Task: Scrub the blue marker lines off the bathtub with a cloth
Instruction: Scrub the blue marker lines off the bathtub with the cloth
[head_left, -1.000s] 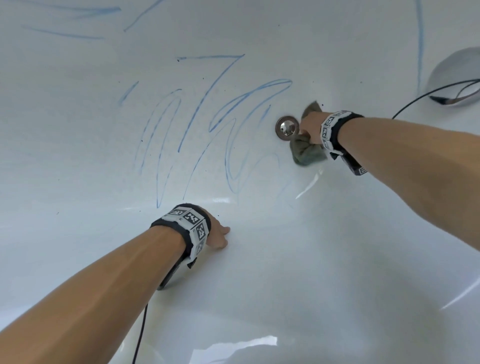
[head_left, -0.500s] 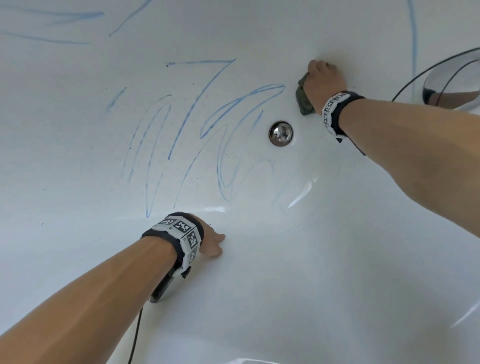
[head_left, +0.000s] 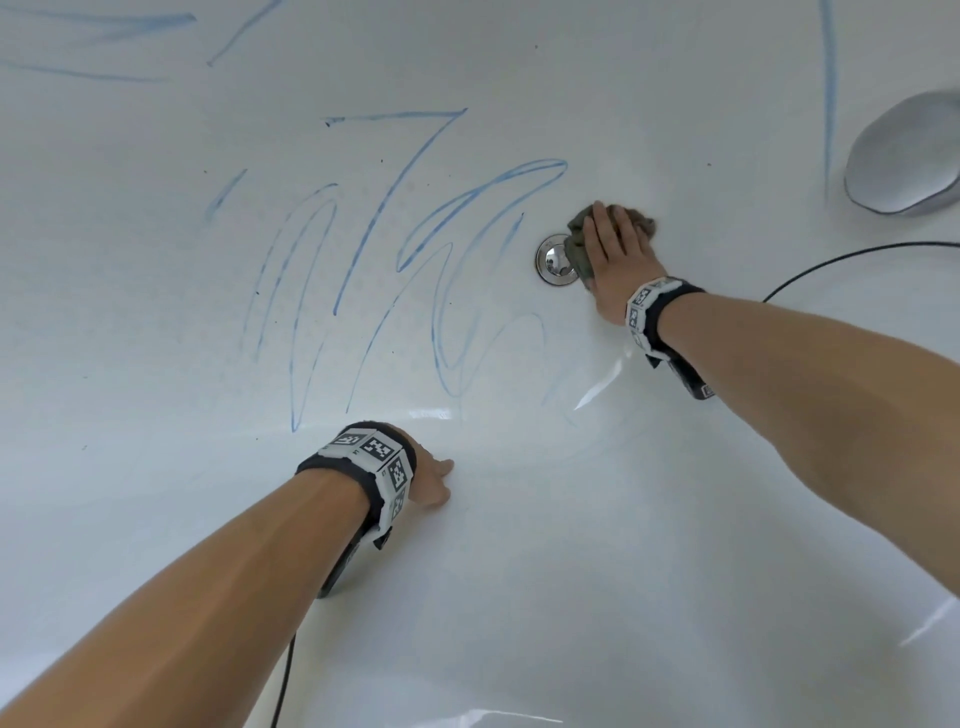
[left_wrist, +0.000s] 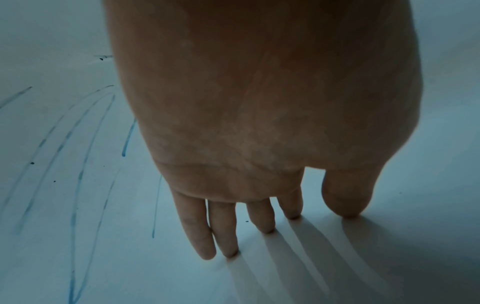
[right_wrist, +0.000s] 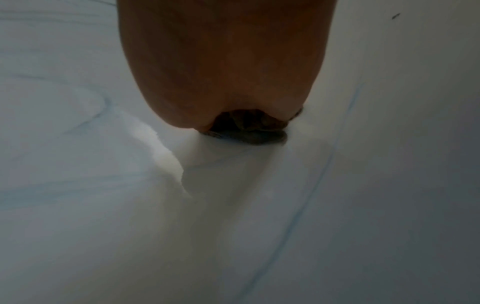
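Note:
Blue marker lines (head_left: 415, 249) scrawl across the white bathtub (head_left: 623, 519) left of the chrome drain (head_left: 553, 260). My right hand (head_left: 618, 244) lies flat with straight fingers on a grey-green cloth (head_left: 576, 249) and presses it to the tub just right of the drain. In the right wrist view the cloth (right_wrist: 249, 131) bunches out under the palm, and a faint blue line (right_wrist: 324, 164) runs to its right. My left hand (head_left: 431, 483) rests on the tub below the scribble. Its straight fingers (left_wrist: 223, 230) touch the surface with their tips and hold nothing.
A long blue line (head_left: 828, 78) runs down the tub wall at upper right, and more strokes (head_left: 104, 26) cross the top left. A chrome fixture (head_left: 904, 156) sits at the right edge, with a black cable (head_left: 841, 260) below it. Small dark specks dot the tub.
My right hand swept the cloth up past the drain to the upper right, then came back down beside the drain and now lies flat on it. The left hand stayed put.

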